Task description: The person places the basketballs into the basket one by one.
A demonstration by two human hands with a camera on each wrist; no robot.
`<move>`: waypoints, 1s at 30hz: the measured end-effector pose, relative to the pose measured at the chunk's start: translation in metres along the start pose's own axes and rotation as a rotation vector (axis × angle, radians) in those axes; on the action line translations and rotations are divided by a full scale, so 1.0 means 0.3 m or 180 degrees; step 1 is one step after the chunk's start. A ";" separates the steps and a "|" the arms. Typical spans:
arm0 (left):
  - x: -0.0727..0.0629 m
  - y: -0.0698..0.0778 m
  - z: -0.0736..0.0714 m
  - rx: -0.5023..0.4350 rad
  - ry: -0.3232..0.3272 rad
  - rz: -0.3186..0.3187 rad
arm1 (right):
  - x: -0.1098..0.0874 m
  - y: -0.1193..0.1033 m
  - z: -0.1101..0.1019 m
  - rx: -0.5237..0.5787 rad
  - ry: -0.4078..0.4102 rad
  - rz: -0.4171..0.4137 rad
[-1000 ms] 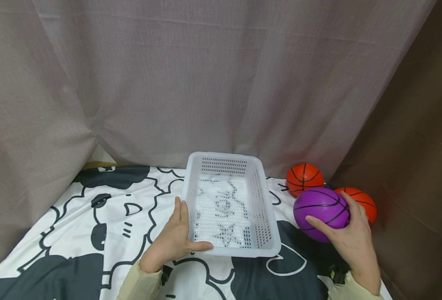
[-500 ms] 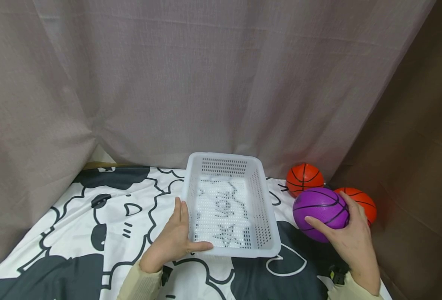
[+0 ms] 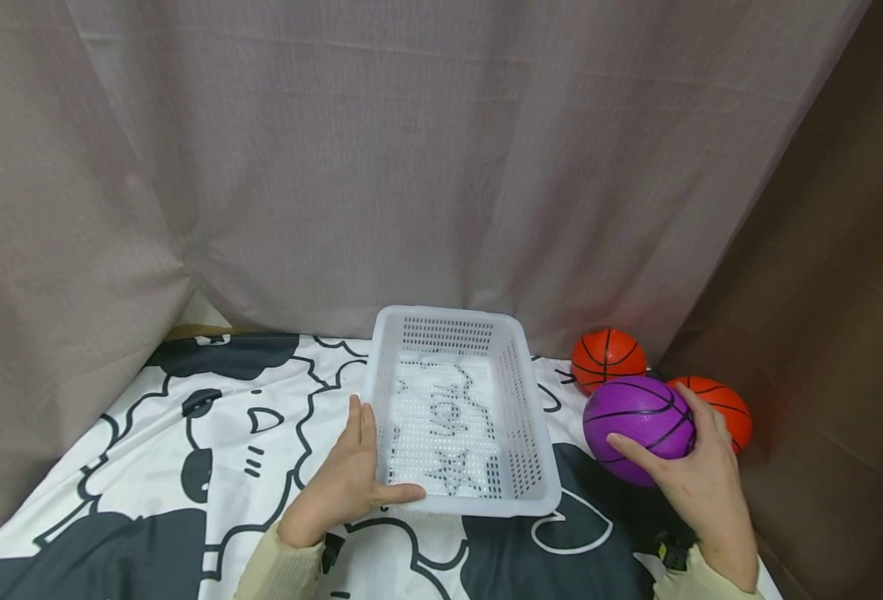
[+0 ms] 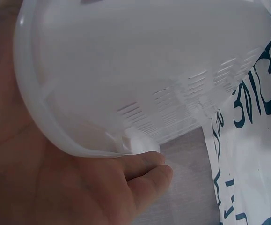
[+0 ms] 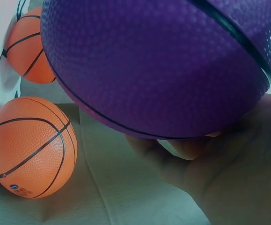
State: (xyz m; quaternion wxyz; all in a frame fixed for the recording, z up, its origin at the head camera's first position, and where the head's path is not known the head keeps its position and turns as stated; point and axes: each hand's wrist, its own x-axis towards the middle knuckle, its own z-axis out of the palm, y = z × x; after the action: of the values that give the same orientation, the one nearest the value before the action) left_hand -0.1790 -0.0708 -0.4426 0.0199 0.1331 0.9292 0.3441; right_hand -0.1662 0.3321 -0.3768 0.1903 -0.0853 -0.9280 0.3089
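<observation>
A white plastic basket (image 3: 452, 504) with slotted walls lies in the middle of the head view, with nothing inside it. My left hand (image 3: 347, 479) rests against its near left corner, fingers straight along the outer left side and thumb along the near rim. In the left wrist view the basket rim (image 4: 46, 126) lies against the palm. On the right, my right hand (image 3: 700, 471) grips a purple toy basketball (image 3: 632, 425), thumb on the near side and fingers curved round the far right. The ball (image 5: 158, 70) fills much of the right wrist view.
Two orange toy basketballs are near the purple one: one behind it (image 3: 608, 354), the other to its right (image 3: 719, 408), partly hidden. A cartoon-print cloth (image 3: 261, 467) covers the surface. Grey-brown curtains (image 3: 441, 167) hang behind and at the right.
My right hand and the purple basketball have shifted very slightly left. The left hand and the basket stay as they were.
</observation>
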 end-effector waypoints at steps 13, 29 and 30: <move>0.002 -0.005 0.002 0.0037 0.0010 0.0025 | 0.002 -0.007 0.003 -0.0015 -0.0031 0.0008; 0.001 -0.001 0.000 0.0039 0.0015 0.0023 | 0.004 -0.008 0.010 -0.0016 -0.0038 -0.0097; 0.001 -0.001 0.000 0.0038 0.0019 0.0027 | 0.004 -0.008 0.011 -0.0018 -0.0038 -0.0100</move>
State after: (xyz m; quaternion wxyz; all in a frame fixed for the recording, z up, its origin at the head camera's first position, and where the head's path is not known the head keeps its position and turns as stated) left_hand -0.1793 -0.0710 -0.4429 0.0149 0.1362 0.9308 0.3390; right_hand -0.1688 0.3288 -0.3772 0.1893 -0.0694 -0.9312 0.3037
